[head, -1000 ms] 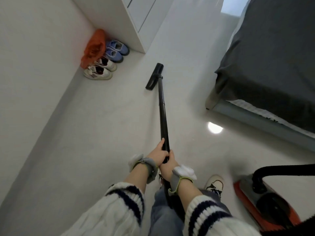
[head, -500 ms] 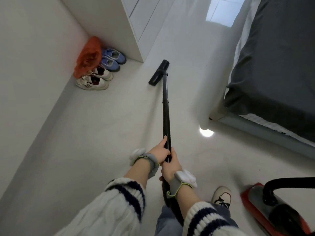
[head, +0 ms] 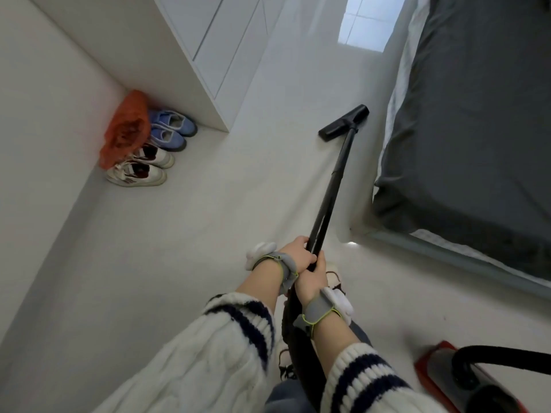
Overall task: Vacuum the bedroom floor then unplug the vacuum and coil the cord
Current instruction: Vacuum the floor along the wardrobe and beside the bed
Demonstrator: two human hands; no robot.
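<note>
Over glossy floor (head: 208, 219), slim black wand (head: 334, 186)

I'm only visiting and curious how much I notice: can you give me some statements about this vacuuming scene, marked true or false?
1. Both the left hand and the right hand grip the vacuum wand. True.
2. The floor nozzle is pushed under the bed. False: it rests on open floor beside the bed.
3. A blue pair of shoes and a white pair of shoes stand by the wall. True.
4. The red vacuum body stands beside the shoes. False: it is at the lower right, near the person.
</note>
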